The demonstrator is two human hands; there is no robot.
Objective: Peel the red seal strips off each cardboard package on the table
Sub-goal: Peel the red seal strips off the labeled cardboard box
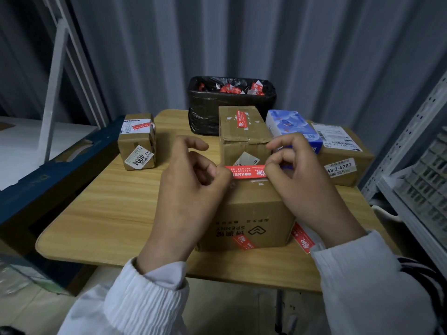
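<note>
A red seal strip (244,170) is stretched between my two hands just above the near cardboard box (246,213). My left hand (191,187) pinches its left end and my right hand (300,180) pinches its right end. The near box carries another red strip (243,241) on its front face and a third red strip (302,238) at its right side. Behind it stands a taller box (244,131) with a red strip (242,119) on top. A small box (136,141) at the left has a red strip (141,125) on its label.
A black-lined bin (229,105) with several crumpled red strips sits at the table's far edge. A blue tissue pack (292,126) lies on a flat box (343,155) at the right. The wooden table (108,209) has a blue shelf at left and a metal rack at right.
</note>
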